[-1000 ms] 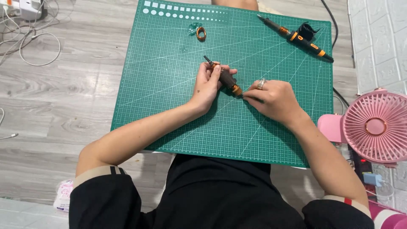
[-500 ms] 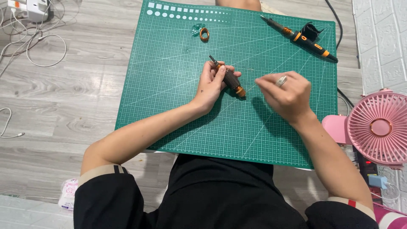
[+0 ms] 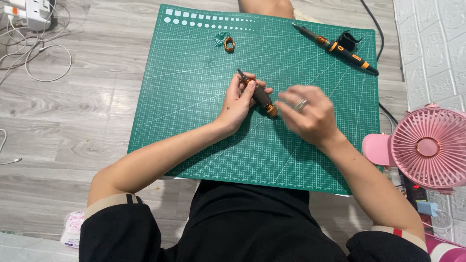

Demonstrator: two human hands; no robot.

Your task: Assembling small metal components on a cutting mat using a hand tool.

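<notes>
- While pinned under the left hand [image 3: 239, 99] at the middle of the green mat [image 3: 194, 121], small rotor [image 3: 258, 94] lying aslant, shaft tip poking out up-left, orange end toward the right hand [image 3: 310, 116].
- Left fingers closed on the rotor; right hand blurred, loosely curled, empty, just beside the orange end, not touching.
- Judged mid-job: rotor in hand, copper coil [image 3: 229, 44] and soldering iron [image 3: 335, 47] lying apart at the mat's far edge, untouched.

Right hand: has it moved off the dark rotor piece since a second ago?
Yes. The right hand has come off the rotor piece and sits rightward of it on the green mat.
</notes>
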